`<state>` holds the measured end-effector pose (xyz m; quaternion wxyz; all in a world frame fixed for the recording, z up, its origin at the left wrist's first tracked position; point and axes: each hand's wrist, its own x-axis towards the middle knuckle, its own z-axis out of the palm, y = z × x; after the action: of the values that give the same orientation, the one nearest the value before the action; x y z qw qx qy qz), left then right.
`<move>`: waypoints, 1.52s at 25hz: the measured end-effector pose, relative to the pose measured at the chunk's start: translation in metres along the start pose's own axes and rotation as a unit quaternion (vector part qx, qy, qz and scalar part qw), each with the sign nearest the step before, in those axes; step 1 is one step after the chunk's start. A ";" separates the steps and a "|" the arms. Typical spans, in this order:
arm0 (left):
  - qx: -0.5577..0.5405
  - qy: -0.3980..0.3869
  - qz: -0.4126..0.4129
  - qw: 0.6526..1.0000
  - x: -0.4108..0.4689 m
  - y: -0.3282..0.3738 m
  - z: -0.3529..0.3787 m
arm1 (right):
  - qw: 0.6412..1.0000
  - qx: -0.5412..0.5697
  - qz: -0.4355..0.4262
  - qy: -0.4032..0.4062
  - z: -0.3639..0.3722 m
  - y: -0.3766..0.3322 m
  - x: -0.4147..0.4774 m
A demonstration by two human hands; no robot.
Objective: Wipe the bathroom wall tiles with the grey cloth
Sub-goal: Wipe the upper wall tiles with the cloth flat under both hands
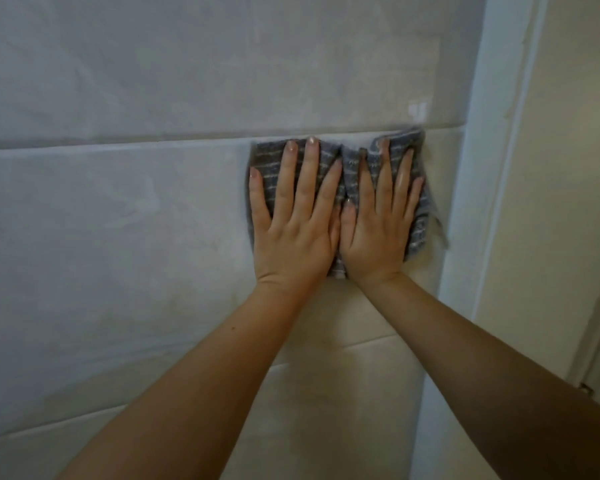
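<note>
"As both hands are on the wall, state where the cloth sits," says the senior inspector.

"The grey cloth [354, 171] is spread flat against the wall tiles [118, 220]. Its top edge lies along the horizontal grout line [118, 148] and its right edge is just beside the white corner trim [471, 168]. One lower corner hangs loose on the right."

"And the grip?"

"No grasp as such. The left hand [291, 216] and right hand [378, 230] lie side by side, meeting along the thumb sides. The fingers are straight and spread, and the palms press the cloth to the tile. Nothing is curled round it or pinched."

"Progress?"

"I judge the task to be mid-course. The cloth is at the right-hand end of one tile row, hard against the corner. The tiles to the left carry faint cloudy streaks, but I cannot tell whether these are damp wipe marks or residue. No plain boundary separates wiped surface from unwiped, so the share completed cannot be fixed."

"Outstanding work?"

"At this moment the cloth touches neither the tile above the grout line nor the rows below the wrists. In my estimate they remain to be covered, or at least confirmed. How far the wall runs beyond the view is not visible."
</note>
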<state>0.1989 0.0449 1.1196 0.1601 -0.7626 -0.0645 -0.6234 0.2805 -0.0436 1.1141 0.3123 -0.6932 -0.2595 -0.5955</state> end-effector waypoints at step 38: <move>0.072 -0.016 0.020 0.997 -0.144 -0.193 -0.078 | 0.999 0.026 -0.035 -0.020 0.025 -0.198 -0.129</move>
<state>0.0376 0.2159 1.0248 0.2260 -0.7601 -0.0961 -0.6016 0.1323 0.1097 1.0093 0.3039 -0.6869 -0.3051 -0.5855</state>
